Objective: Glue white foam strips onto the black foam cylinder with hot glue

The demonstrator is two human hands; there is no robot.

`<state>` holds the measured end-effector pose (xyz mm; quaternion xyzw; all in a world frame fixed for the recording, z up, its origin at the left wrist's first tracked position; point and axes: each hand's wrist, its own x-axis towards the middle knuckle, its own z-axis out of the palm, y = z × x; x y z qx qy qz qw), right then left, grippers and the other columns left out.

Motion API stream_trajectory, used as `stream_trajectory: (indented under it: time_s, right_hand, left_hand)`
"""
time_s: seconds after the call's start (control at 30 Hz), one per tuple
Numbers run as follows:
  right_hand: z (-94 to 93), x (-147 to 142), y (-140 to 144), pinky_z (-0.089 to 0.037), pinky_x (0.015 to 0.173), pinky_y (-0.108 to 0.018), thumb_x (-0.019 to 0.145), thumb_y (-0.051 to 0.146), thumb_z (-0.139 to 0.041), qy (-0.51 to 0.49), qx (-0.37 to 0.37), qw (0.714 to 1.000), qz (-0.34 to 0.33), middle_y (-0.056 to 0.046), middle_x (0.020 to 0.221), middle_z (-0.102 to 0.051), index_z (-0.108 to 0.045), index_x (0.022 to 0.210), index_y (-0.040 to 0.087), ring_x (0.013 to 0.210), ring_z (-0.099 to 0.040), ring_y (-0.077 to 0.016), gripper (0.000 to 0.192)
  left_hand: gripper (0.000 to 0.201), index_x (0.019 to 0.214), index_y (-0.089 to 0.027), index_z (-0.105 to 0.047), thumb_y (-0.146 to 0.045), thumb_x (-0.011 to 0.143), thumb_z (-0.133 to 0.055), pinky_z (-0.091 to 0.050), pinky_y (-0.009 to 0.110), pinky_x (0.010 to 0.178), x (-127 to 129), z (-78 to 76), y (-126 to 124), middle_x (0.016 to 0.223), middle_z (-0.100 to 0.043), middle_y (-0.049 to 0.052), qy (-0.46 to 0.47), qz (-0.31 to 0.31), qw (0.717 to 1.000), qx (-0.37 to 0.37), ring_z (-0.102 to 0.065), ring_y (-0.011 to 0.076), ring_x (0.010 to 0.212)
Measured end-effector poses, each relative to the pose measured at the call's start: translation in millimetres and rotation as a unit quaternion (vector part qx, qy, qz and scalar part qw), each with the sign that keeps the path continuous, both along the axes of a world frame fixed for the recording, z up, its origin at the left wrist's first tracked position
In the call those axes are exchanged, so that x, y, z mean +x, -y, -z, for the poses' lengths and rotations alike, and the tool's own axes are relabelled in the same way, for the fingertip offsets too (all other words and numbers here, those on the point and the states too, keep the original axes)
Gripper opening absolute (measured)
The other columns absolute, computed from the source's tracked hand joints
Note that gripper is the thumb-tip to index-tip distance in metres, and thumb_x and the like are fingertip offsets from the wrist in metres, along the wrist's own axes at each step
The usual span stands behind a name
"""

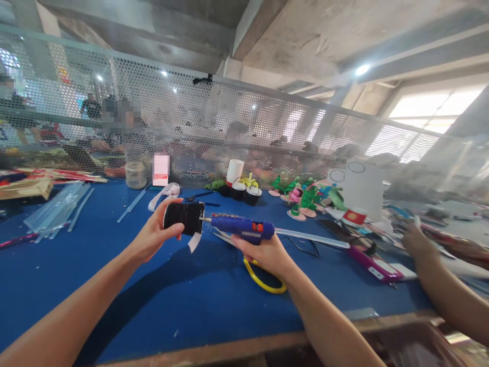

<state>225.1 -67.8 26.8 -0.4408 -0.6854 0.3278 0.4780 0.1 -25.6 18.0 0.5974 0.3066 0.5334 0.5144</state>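
Near the frame's middle, above the blue surface (114, 285), our left hand (155, 234) wraps a small black cylinder (184, 217), light and probably crushable; our right hand (267, 252) grips the blue glue gun (242, 228), nozzle touching its end

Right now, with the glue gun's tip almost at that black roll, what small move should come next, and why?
Probably ease the blue glue gun in the right hand slightly left until its nozzle meets the black roll. The left hand holds the roll sideways facing the tip, a white strip hangs loose beneath it, and the nozzle looks just short of touching.
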Motion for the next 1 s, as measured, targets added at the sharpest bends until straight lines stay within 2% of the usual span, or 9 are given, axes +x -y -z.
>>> stream_trajectory:
  time_s: [0.17, 0.5, 0.73, 1.0]
  right_hand:
    - [4.6, 0.1, -1.7, -0.032, 0.032, -0.02, 0.063, 0.034, -0.06, -0.019, -0.012, 1.0, -0.01, 0.005, 0.038, -0.04, -0.049, 0.051, 0.018, 0.032, -0.034, -0.0055, 0.023]
    - [8.2, -0.3, -1.9, -0.031, 0.032, -0.019, 0.061, 0.036, -0.062, -0.028, -0.042, 0.998, -0.021, 0.006, 0.041, -0.039, -0.049, 0.051, 0.017, 0.034, -0.032, -0.0046, 0.025]
    - [5.6, 1.5, -3.5, -0.034, 0.034, -0.02, 0.061, 0.035, -0.061, -0.035, -0.05, 0.998, -0.028, 0.006, 0.041, -0.043, -0.053, 0.058, 0.016, 0.034, -0.036, -0.0052, 0.021]
    - [3.0, 3.6, -5.7, -0.034, 0.037, -0.021, 0.067, 0.035, -0.059, -0.046, -0.037, 0.998, -0.015, 0.007, 0.036, -0.04, -0.053, 0.059, 0.016, 0.032, -0.035, -0.0049, 0.021]
  left_hand:
    - [0.054, 0.104, -0.025, -0.047, -0.035, 0.057, -0.072, -0.047, 0.021, 0.053, 1.4, -1.7, 1.5, 0.091, -0.053, 0.002, 0.018, -0.003, 1.0, -0.008, -0.056, 0.013, 0.071]
    - [0.047, 0.103, -0.024, -0.047, -0.033, 0.062, -0.069, -0.046, 0.021, 0.046, 1.1, -0.8, 0.2, 0.087, -0.051, 0.001, 0.018, -0.002, 1.0, 0.004, -0.053, 0.0082, 0.056]
    - [0.052, 0.104, -0.024, -0.048, -0.033, 0.058, -0.071, -0.046, 0.021, 0.049, 0.3, -1.6, 0.0, 0.091, -0.052, 0.002, 0.009, -0.005, 1.0, 0.009, -0.054, 0.0108, 0.064]
    - [0.052, 0.106, -0.027, -0.048, -0.031, 0.059, -0.071, -0.047, 0.021, 0.051, -2.2, 1.3, -1.5, 0.094, -0.052, 0.002, -0.034, 0.007, 0.999, 0.035, -0.054, 0.0113, 0.066]
